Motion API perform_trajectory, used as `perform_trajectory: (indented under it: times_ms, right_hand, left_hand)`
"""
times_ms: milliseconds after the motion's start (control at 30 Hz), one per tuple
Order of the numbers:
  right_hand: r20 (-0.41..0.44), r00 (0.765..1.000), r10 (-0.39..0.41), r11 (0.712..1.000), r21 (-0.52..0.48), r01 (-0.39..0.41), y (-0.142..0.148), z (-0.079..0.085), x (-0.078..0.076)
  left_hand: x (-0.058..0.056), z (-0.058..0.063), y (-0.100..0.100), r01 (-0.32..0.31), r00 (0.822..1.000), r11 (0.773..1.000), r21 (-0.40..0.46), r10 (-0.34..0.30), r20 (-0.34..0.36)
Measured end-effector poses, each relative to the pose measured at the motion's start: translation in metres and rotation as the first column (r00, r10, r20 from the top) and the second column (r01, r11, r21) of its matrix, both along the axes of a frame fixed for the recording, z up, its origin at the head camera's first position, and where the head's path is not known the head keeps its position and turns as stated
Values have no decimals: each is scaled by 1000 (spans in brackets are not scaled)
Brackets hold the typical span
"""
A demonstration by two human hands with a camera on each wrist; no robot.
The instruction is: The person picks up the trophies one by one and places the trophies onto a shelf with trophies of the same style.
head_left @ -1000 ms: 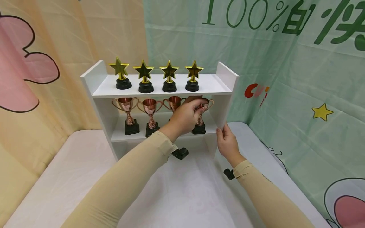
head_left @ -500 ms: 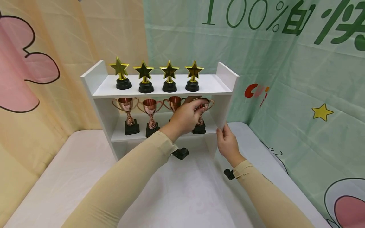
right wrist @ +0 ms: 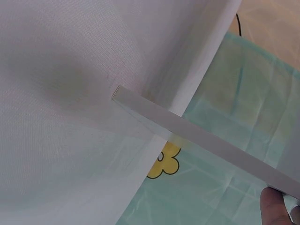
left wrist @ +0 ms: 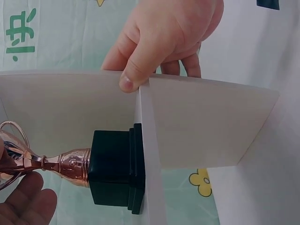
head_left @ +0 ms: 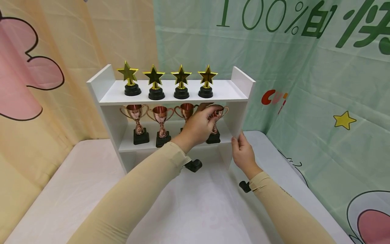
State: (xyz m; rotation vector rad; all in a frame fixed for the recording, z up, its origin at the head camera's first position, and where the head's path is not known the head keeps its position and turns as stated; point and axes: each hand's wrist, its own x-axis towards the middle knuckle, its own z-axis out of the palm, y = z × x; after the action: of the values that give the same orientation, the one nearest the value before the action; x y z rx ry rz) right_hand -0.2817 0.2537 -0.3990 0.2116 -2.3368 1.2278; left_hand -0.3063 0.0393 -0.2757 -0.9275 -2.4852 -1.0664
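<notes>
On the middle shelf, my left hand [head_left: 198, 127] grips the rightmost copper-coloured trophy cup [head_left: 213, 137] by its bowl, reaching across from the left. The cup stands upright, and its black square base [left wrist: 112, 164] meets the shelf board in the left wrist view. My fingers cover much of the bowl. My right hand [head_left: 243, 156] holds the front edge of the white shelf unit's right side panel [right wrist: 197, 138], thumb on the near face. Two more copper cups [head_left: 161, 117] [head_left: 135, 113] stand to the left, and a third cup [head_left: 186, 110] is partly hidden behind my left hand.
Several gold star trophies [head_left: 181, 81] with black round bases line the top board [head_left: 226, 89]. The white shelf unit [head_left: 108, 118] stands on a white-covered table [head_left: 195, 210]. Printed curtains [head_left: 304, 84] hang behind and to the right.
</notes>
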Motion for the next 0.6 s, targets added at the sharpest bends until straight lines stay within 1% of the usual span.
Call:
perform_trajectory:
  times_ms: [133,300,600]
  right_hand:
    - [-6,1000,7,1000,-6,-7,-1,0,0]
    - [-11,1000,16,1000,-9,-16,-1,0,0]
    - [-3,1000,-4,1000,3,4,0,0,1]
  left_hand:
    - [0,0,1,1,1000,1000,3,-1,-15]
    - [0,0,1,-8,1000,1000,2,8,-10]
    - [2,0,0,4,1000,1000,31,-3,-27]
